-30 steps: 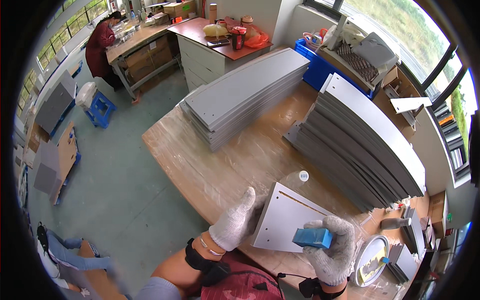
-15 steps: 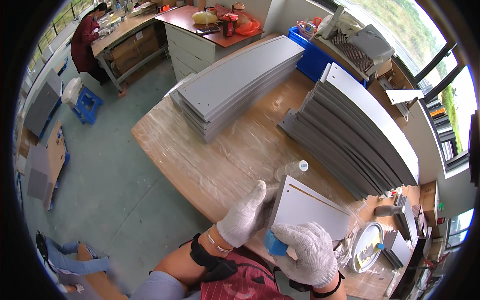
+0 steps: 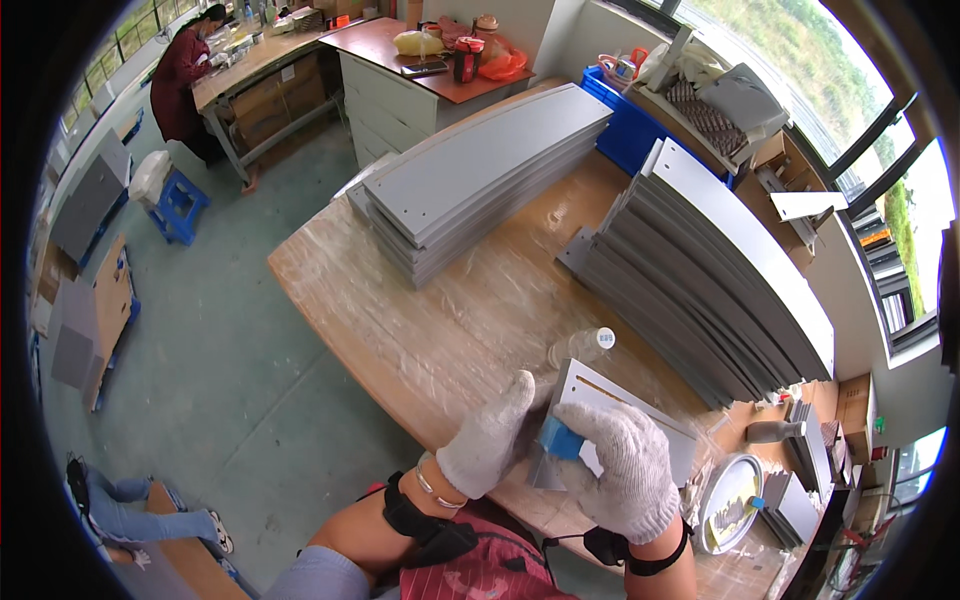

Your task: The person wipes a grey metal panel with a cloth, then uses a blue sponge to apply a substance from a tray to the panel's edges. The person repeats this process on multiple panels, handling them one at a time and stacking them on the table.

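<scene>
A short grey board (image 3: 640, 437) with a slot along its top and small holes at one end leans up at the near edge of the table. My left hand (image 3: 490, 432), in a white knit glove, holds the board's left end, thumb up along the side and fingers hidden behind it. In front of the board's face is my right hand (image 3: 628, 470), gloved too, with its fingers closed round a small blue block (image 3: 560, 437). A pale piece shows under that block; I cannot tell what it is. Just beyond the board stands a clear plastic bottle (image 3: 582, 346) with a white cap.
Two stacks of long grey boards, one at the far left (image 3: 490, 165) and one at the right (image 3: 720, 270), lie on the plastic-covered table (image 3: 400, 340). A round white lid (image 3: 730, 500) and a grey bottle (image 3: 775, 431) are at right. Another person (image 3: 185, 85) works at a far bench.
My right hand has moved up and slightly left with the blue block, nearer the board's slotted top. The board sits slightly lower in view; my left hand keeps its hold.
</scene>
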Demonstrator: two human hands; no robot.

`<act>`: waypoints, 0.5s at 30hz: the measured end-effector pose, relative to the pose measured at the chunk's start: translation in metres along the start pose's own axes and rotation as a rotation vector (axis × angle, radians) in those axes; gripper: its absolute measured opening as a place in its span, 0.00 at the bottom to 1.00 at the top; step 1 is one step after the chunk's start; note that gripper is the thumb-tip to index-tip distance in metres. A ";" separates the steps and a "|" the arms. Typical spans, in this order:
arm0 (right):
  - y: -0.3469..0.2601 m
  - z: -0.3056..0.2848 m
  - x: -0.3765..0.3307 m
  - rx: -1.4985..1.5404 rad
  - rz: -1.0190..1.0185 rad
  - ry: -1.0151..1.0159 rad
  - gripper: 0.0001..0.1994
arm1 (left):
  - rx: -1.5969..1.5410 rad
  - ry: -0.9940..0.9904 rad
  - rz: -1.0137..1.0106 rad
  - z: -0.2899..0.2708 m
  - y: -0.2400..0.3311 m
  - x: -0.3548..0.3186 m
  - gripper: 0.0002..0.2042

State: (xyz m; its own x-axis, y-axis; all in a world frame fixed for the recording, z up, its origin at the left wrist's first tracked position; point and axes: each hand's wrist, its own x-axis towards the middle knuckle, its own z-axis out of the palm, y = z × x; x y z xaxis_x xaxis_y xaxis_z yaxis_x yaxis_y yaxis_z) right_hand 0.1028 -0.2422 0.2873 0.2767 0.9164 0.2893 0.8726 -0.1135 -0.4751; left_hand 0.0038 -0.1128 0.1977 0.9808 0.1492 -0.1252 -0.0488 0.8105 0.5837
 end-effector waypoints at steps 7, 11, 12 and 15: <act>0.062 0.010 0.042 0.102 0.159 0.333 0.21 | 0.216 0.087 -0.094 -0.006 -0.008 -0.005 0.31; 0.053 0.001 0.020 0.333 0.213 0.418 0.20 | 0.302 0.035 -0.016 -0.008 -0.006 -0.004 0.32; 0.044 -0.002 0.014 0.302 0.194 0.347 0.21 | 0.175 0.049 -0.011 -0.011 -0.006 -0.005 0.34; 0.024 -0.012 -0.015 0.206 0.117 0.154 0.22 | -0.020 -0.012 -0.070 -0.016 -0.010 0.005 0.40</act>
State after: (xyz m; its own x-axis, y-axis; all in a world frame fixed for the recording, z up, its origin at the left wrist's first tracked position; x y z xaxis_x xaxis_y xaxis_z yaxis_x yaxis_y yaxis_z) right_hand 0.1241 -0.2631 0.2814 0.4421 0.8310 0.3376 0.7352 -0.1201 -0.6672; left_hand 0.0061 -0.1112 0.1779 0.9842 0.0852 -0.1550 0.0161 0.8298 0.5579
